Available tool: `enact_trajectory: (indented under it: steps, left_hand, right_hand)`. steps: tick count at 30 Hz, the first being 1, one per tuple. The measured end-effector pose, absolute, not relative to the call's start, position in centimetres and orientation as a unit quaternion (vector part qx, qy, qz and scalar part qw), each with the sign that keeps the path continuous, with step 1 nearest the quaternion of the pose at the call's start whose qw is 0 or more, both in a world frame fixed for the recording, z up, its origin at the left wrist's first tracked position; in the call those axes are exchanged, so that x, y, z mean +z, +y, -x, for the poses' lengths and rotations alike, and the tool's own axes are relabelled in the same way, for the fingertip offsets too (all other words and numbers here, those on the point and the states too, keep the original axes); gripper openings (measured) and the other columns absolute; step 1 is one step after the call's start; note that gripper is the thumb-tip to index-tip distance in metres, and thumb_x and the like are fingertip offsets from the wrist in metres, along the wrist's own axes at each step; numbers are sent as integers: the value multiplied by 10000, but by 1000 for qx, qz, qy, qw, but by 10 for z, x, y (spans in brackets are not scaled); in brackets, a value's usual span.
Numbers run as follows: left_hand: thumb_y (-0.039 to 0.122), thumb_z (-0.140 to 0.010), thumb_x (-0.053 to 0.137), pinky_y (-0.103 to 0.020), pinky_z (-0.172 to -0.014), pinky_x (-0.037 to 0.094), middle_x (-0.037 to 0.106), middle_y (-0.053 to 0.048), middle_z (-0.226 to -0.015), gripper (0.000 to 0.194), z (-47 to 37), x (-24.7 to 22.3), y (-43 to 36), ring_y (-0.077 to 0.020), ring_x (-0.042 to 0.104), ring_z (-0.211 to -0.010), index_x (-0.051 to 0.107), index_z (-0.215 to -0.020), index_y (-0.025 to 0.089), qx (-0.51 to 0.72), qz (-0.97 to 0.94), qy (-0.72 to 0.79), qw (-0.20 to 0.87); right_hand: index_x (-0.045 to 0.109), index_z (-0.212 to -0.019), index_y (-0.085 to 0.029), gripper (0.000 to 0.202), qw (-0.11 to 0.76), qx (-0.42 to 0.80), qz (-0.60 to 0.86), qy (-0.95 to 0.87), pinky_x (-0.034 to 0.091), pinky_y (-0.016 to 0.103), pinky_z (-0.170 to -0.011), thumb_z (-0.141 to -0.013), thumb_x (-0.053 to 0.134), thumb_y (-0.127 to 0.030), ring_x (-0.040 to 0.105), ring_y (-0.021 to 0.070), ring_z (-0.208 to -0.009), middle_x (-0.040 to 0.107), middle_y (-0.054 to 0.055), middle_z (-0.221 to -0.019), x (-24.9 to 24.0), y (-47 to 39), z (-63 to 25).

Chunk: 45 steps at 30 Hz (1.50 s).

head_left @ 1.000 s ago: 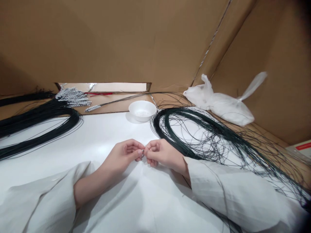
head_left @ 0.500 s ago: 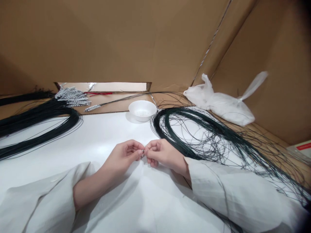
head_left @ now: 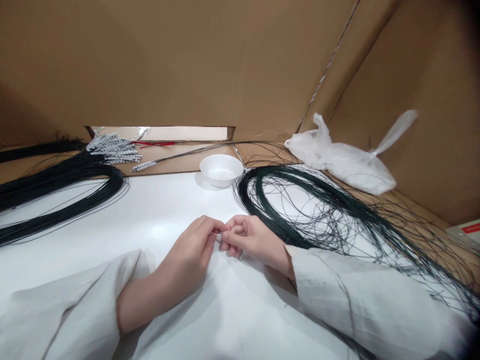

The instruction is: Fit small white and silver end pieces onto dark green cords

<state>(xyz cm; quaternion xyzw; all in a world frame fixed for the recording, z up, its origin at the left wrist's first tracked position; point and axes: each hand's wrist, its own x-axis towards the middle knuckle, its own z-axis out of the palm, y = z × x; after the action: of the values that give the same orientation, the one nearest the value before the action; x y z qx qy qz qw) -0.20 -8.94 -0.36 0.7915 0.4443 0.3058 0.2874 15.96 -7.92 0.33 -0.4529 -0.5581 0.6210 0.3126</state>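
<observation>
My left hand [head_left: 197, 242] and my right hand [head_left: 253, 237] meet fingertip to fingertip above the white table. Both are closed in a pinch. Whatever is between the fingertips is tiny and hidden by the fingers. A thin dark wire [head_left: 290, 282] shows beneath my right wrist. Right beside that hand lies a loose coil of dark green wire [head_left: 270, 212], which runs off under and past my right sleeve. A shallow white bowl [head_left: 221, 170] stands beyond my hands, with small pale bits at its bottom.
At the left lies a bundle of dark wires [head_left: 108, 187] with white beaded tips [head_left: 112, 147]. One separate beaded wire [head_left: 144, 166] rests at the back. Knotted white plastic bags [head_left: 356, 167] sit back right. Cardboard walls [head_left: 168, 65] enclose the table, with a slot at the back.
My left hand has turned over, its back now facing up and its fingers reaching over to my right fingertips. The small dark-and-pale thing glimpsed between the fingertips is now covered. My right hand has barely moved.
</observation>
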Motion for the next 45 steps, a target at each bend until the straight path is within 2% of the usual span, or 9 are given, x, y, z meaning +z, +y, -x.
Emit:
enact_trajectory:
  steps: [11, 21, 27, 31, 34, 39, 45]
  left_hand:
    - [114, -806, 414, -239, -627, 385, 580, 32, -738, 166, -4, 3, -90, -126, 520, -665, 503, -900, 218, 296, -775, 462, 313]
    - [105, -812, 387, -219, -594, 371, 555, 41, -708, 161, -3, 5, -91, -113, 506, -632, 480, -886, 213, 295, -769, 458, 335]
    - [121, -821, 395, -208, -607, 386, 577, 44, -720, 146, -4, 6, -90, -104, 530, -651, 478, -900, 212, 294, -762, 452, 359]
    - [151, -828, 391, -223, -571, 371, 571, 35, -700, 132, -3, 5, -89, -119, 512, -625, 490, -893, 209, 296, -768, 460, 334]
    - [178, -831, 397, -250, -624, 387, 587, 8, -768, 128, -2, 4, -88, -141, 524, -692, 503, -898, 201, 294, -774, 462, 317]
    - [229, -835, 414, -287, -644, 370, 560, -9, -740, 131, 1, 2, -87, -162, 500, -699, 515, -762, 189, 256, -801, 481, 249]
    - [239, -839, 386, -283, -622, 376, 542, -16, -743, 129, 2, -2, -80, -162, 500, -683, 483, -773, 187, 266, -790, 494, 247]
  right_hand:
    - [486, -715, -142, 75, 317, 608, 438, -581, 434, 193, -462, -708, 561, -152, 515, 72, -468, 585, -8, -579, 1, -81, -160]
    - [481, -712, -141, 72, 309, 623, 444, -566, 435, 192, -444, -691, 542, -110, 531, 81, -457, 586, -5, -554, 3, -79, -160]
    - [486, -727, -135, 73, 299, 623, 440, -573, 433, 189, -450, -717, 556, -151, 534, 78, -467, 596, 8, -581, 4, -79, -160]
    - [480, -725, -137, 98, 297, 625, 436, -576, 435, 191, -457, -717, 571, -172, 536, 78, -476, 602, 13, -594, 4, -79, -161]
    - [469, -720, -138, 143, 302, 628, 434, -571, 434, 190, -455, -722, 588, -217, 534, 76, -475, 596, 10, -586, 4, -79, -161]
    - [472, -717, -131, 171, 301, 630, 441, -565, 435, 183, -454, -738, 598, -245, 534, 71, -467, 589, 9, -580, 2, -78, -161]
    - [501, -746, -112, 325, 282, 658, 424, -555, 464, 196, -514, -823, 489, -428, 591, 88, -546, 609, 47, -660, 3, -71, -164]
